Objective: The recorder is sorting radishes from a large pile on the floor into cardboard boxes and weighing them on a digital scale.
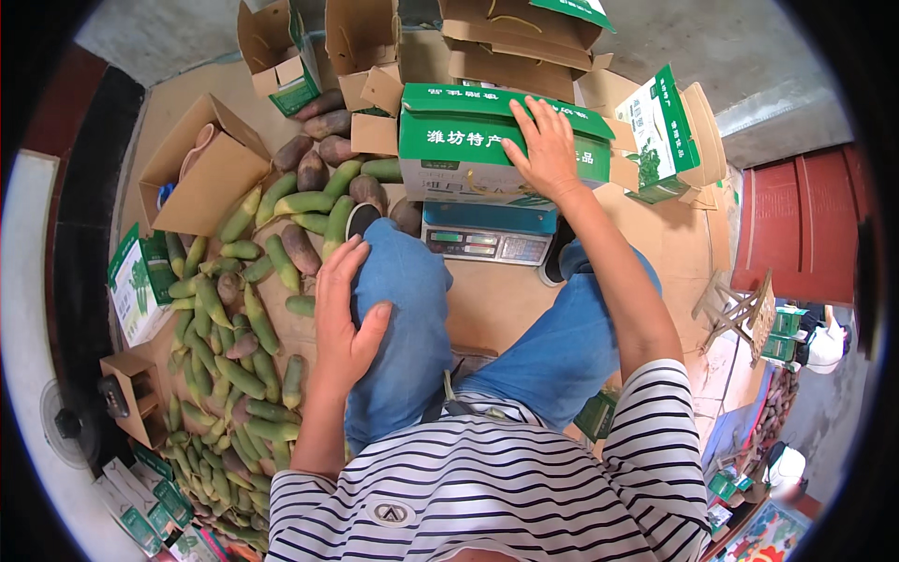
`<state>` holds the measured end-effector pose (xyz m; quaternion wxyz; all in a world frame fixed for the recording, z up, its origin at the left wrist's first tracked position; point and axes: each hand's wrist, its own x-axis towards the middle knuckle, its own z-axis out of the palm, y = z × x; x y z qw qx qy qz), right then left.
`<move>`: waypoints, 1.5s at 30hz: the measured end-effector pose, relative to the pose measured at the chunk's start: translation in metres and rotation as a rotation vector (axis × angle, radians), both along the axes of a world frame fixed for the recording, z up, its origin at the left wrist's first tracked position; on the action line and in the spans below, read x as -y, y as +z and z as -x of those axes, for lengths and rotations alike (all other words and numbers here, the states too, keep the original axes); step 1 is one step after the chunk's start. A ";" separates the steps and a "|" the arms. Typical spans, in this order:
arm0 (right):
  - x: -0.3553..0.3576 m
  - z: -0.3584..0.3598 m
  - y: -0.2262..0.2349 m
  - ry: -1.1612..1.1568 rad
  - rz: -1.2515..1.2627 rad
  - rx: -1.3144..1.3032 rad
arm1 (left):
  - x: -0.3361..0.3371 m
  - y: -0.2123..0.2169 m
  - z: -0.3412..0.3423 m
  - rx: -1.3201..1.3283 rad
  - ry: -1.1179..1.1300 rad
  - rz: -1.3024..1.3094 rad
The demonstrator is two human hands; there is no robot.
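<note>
A green and white carton stands on a digital scale between my feet, with its side flaps sticking out. Flat on the carton's green top lies my right hand, fingers spread and pressing the lid area. My left hand rests by my left knee, its fingers stretched out and holding nothing. Close to that hand, a large heap of green radishes covers the floor on the left. Several purple-skinned radishes lie near the carton's left side. What is inside the carton is hidden.
A brown box holding some items sits at the left. Open cartons line the back wall, and another printed carton stands at the right. Farther right are a folding wooden stool and a red door.
</note>
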<state>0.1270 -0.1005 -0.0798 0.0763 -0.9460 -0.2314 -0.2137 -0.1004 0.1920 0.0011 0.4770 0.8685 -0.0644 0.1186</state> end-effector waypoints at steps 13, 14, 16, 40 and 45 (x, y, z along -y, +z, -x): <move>0.014 0.001 0.037 0.023 -0.149 0.101 | 0.000 -0.001 0.001 -0.019 0.015 0.017; 0.015 0.001 0.035 0.022 -0.149 0.098 | 0.000 -0.001 0.000 -0.022 0.014 0.018; 0.019 0.001 0.029 0.010 -0.064 0.059 | 0.001 -0.002 0.000 -0.011 0.011 0.014; 0.033 0.047 0.107 0.053 0.092 -0.405 | -0.027 0.015 0.015 0.034 0.202 0.079; 0.058 0.043 0.110 0.033 0.114 -0.434 | -0.012 0.044 0.012 0.125 0.214 0.042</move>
